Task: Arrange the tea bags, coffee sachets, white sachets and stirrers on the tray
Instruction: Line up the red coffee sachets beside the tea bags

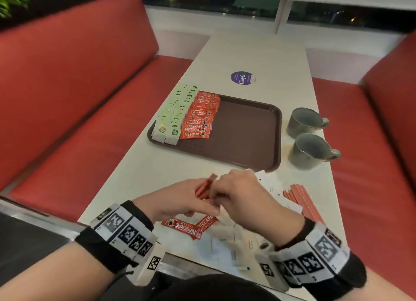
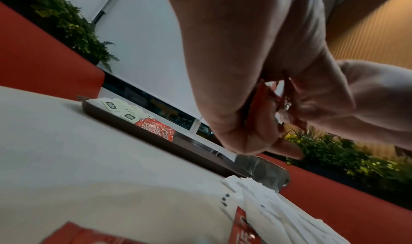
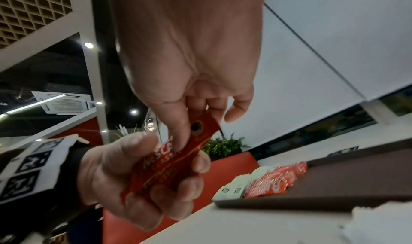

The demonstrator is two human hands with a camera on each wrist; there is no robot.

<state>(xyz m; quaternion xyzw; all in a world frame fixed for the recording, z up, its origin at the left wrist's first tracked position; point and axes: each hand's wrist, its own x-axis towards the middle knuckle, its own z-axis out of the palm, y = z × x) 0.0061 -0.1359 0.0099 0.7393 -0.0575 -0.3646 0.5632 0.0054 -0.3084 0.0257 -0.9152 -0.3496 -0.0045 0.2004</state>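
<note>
I am holding both hands together just above the near end of the pale, smooth worktop [image 1: 258,60], each clamped on the same small stack of glossy red coffee sachets [image 3: 169,161]: my left hand [image 1: 177,199] is curling its fingers round the lower part of the flat foil strips, while my right hand [image 1: 245,197] is pinching their upper end between thumb and fingertips. How many sachets are in the stack I cannot quite tell, since the wrist views are blurring there. Below my hands two more red sachets [image 1: 191,227] are lying crossed on the worktop beside a loose heap of thin white sachets [image 1: 227,249], and a bundle of slim orange stirrers [image 1: 301,199] is lying to the right. Further off, the brown rectangular tray [image 1: 247,132] with rounded corners is carrying two overlapping rows of pale green tea bags [image 1: 175,114] along its left edge and a row of red sachets [image 1: 200,116] next to them. Two grey glazed mugs [image 1: 308,136] are standing right of the tray.
</note>
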